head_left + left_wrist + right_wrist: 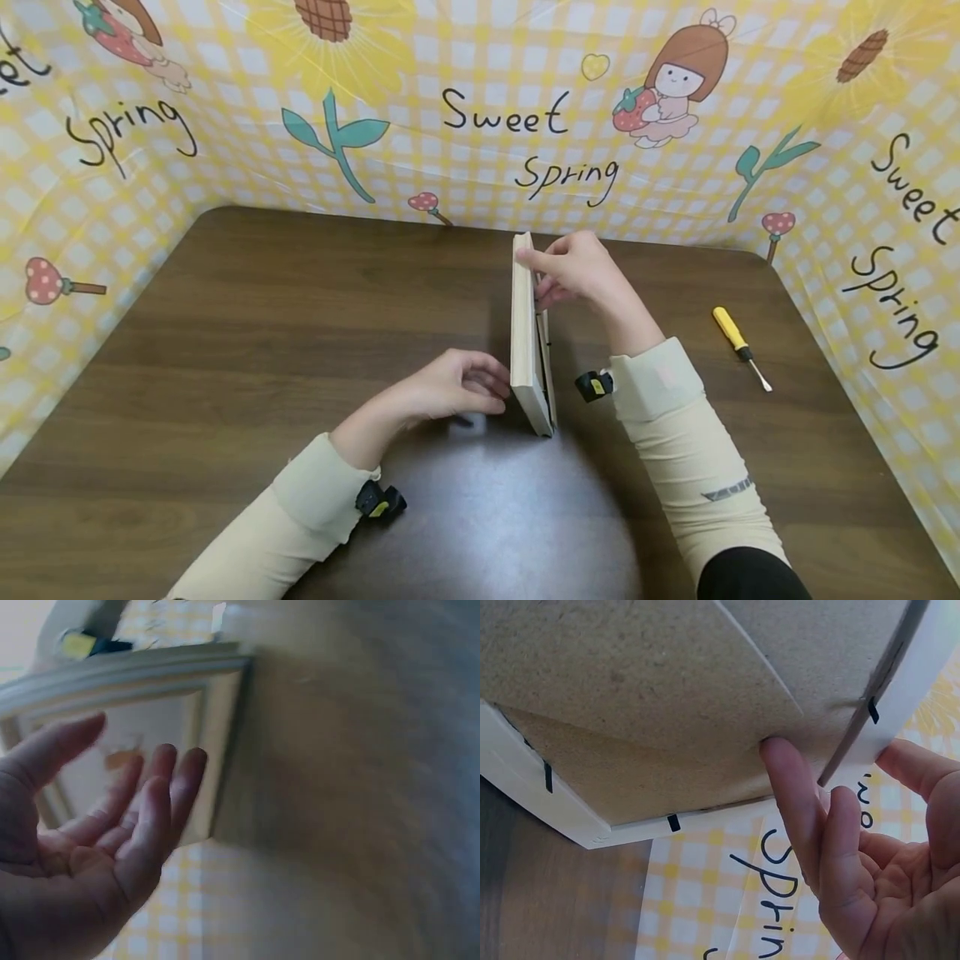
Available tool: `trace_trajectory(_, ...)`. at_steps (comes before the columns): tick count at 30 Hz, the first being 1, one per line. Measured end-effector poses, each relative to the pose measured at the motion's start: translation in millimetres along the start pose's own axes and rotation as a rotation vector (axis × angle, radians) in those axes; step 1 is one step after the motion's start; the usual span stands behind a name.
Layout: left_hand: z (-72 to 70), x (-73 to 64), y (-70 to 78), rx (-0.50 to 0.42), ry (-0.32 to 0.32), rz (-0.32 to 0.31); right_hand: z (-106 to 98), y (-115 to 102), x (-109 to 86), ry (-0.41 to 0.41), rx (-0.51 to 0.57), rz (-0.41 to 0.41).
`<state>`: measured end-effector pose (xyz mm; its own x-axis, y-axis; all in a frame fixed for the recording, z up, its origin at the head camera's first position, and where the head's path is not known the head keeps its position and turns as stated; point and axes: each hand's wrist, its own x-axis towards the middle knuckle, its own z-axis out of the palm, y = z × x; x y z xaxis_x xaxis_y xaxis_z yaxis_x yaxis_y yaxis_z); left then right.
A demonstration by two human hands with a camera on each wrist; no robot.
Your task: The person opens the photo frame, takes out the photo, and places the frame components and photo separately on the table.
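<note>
A cream picture frame (pixel 522 325) stands on its edge on the table, seen almost side-on from the head. My right hand (pixel 577 268) pinches its far upper part, with the thumb on the rim and fingers behind. In the right wrist view, a fingertip touches the brown backing board (pixel 630 697), and small black tabs (pixel 674 822) line the frame's inner edge. My left hand (pixel 453 386) is beside the near part of the front, fingers loosely bent and holding nothing. The left wrist view is blurred; a pale picture with an orange-brown patch (pixel 120 759) shows past the fingers.
A yellow-handled screwdriver (pixel 738 343) lies on the dark wooden table (pixel 300 283), right of the right forearm. Yellow checked cloth (pixel 480 50) walls the table's back and sides. Small black devices (pixel 381 502) are strapped at both cuffs.
</note>
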<state>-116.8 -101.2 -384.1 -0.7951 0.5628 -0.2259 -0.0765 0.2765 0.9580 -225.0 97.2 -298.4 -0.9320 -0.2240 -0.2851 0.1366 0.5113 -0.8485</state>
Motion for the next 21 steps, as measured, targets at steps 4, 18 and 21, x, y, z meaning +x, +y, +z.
trace_trajectory(4, 8.1, 3.8, -2.2, 0.154, -0.016, 0.094, -1.5, 0.1, -0.7, 0.012, 0.002, 0.010)
trace_trajectory(18, 26.7, 13.1, 1.2, 0.263, 0.072, 0.190, -5.5, 1.7, -4.5, 0.015, 0.043, -0.001)
trace_trajectory(21, 30.0, 15.2, 1.7, 0.264, 0.069, 0.202, -10.0, 5.2, -5.8, 0.013, 0.066, 0.001)
